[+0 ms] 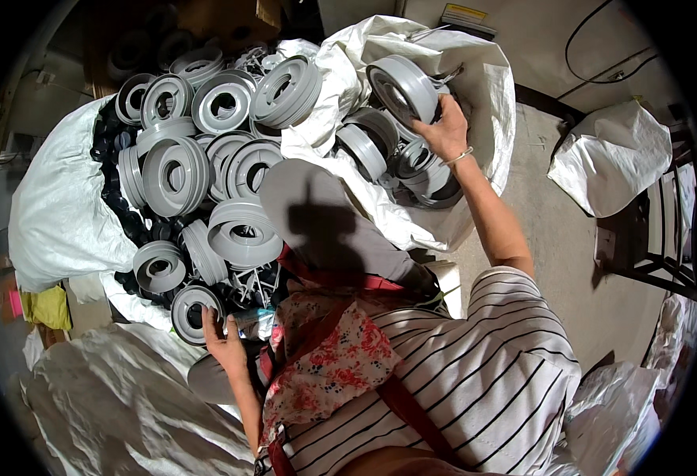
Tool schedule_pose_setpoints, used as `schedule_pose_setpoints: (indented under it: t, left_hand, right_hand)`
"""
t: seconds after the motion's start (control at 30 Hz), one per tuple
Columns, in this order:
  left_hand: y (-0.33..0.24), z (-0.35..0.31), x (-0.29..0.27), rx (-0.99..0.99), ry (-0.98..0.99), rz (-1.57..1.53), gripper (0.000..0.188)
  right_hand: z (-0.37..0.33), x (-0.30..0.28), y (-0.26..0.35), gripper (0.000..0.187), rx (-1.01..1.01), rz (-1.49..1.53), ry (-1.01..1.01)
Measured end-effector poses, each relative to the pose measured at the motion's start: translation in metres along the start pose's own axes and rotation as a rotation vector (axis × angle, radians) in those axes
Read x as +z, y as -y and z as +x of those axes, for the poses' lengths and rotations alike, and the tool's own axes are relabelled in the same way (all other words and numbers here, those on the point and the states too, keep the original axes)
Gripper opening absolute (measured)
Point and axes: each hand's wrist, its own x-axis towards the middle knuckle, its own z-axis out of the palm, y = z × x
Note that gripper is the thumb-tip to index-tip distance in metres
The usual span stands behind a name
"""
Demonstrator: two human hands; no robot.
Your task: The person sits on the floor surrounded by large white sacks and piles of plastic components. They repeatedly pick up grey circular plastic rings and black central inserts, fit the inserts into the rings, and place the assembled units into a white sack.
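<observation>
My right hand (446, 131) grips the rim of a grey ribbed plastic ring (402, 86), tilted over the open white woven sack (498, 111) at the right. More grey rings (362, 151) lie inside that sack, below the held one. At the lower left, my left hand (223, 346) has its fingers apart beside a grey ring with a dark centre (195, 314). The fingertips overlap that ring's edge; whether they touch it I cannot tell. Ahead of it is a large heap of similar grey rings (175, 176), some stacked, on small black parts (112, 170).
A bulging white sack (63, 206) borders the heap on the left. My grey-clad knee (317, 210) lies between heap and right sack. A black metal frame (658, 230) with a white bag (614, 155) stands far right. Brown cardboard (206, 20) is at the back.
</observation>
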Motion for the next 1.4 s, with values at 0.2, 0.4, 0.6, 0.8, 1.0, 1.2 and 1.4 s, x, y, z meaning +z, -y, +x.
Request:
schedule_pose_setpoints:
  t: [0.2, 0.4, 0.6, 0.8, 1.0, 1.2, 1.4]
  left_hand:
    - [-0.009, -0.003, 0.001, 0.077, -0.029, 0.002, 0.047]
    - [-0.022, -0.005, -0.004, 0.155, -0.034, 0.052, 0.049]
    - [-0.053, 0.012, 0.009, 0.108, 0.021, -0.365, 0.043]
    - [-0.140, 0.032, 0.060, -0.074, 0.455, -1.224, 0.038]
    - [-0.194, 0.021, 0.074, -0.112, 0.776, -1.318, 0.027]
    - [-0.203, 0.020, 0.070, -0.191, 0.729, -1.262, 0.024]
    - [-0.201, 0.019, 0.070, -0.172, 0.706, -1.304, 0.025]
  right_hand:
    - [-0.019, -0.016, 0.049, 0.046, -0.299, 0.003, -0.150]
    - [-0.030, -0.031, 0.081, 0.048, -0.542, 0.076, -0.228]
    - [-0.054, -0.048, 0.125, 0.040, -0.309, 0.471, -0.047]
    - [-0.091, -0.035, 0.158, 0.043, 0.500, 1.633, 0.784]
    - [-0.117, -0.015, 0.169, 0.057, 0.894, 2.036, 1.252]
    - [-0.119, -0.014, 0.175, 0.057, 1.022, 1.738, 1.048]
    - [-0.119, -0.012, 0.177, 0.055, 1.068, 1.727, 1.024]
